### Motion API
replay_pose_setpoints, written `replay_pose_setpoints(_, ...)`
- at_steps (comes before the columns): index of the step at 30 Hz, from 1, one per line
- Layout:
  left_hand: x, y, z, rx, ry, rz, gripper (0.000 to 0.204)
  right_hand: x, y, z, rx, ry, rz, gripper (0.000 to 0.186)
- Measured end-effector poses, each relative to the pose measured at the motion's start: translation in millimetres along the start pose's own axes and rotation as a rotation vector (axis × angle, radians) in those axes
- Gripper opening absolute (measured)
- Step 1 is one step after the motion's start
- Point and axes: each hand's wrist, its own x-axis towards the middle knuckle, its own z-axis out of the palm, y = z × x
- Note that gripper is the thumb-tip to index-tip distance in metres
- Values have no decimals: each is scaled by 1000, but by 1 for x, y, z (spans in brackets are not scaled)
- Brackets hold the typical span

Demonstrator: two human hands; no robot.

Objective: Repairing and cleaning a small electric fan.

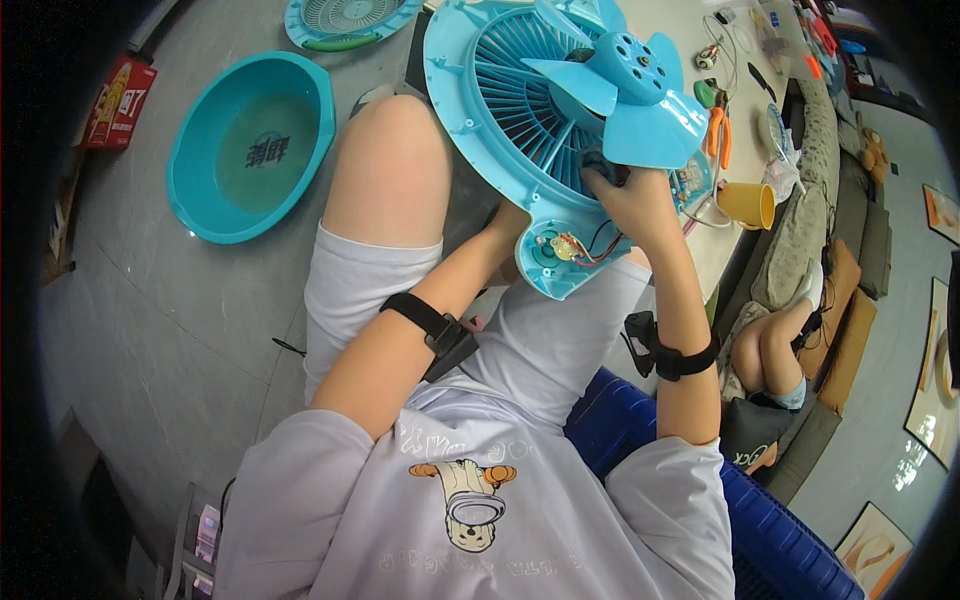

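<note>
A light-blue electric fan with its front cover off is propped over my lap and the table edge. Its ribbed housing is tilted, and the fan blades stand out in front. Behind the blades, my right hand reaches to the ribs, fingers closed on a small dark grey wad that looks like a cloth. My left hand goes under the housing's lower edge, its fingers hidden. Red and black wires and a small round part show in the fan's base, near my right wrist.
A teal basin with cloudy water stands on the floor at left. Beyond it lies a blue fan grille with a green-handled tool. The table at right bears orange-handled pliers and a yellow cup. Another person's legs rest on the sofa.
</note>
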Motion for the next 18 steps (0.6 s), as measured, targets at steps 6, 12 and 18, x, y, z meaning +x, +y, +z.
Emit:
replay_pose_setpoints(6,-21,12,29,-299,33,-163,19,3,11,4,-36,60,48,30)
replay_pose_setpoints(12,-33,18,28,196,51,11,26,2,3,-1,124,70,13,25)
replay_pose_setpoints(18,-52,39,44,338,64,114,25,3,-10,-17,349,-189,300,23)
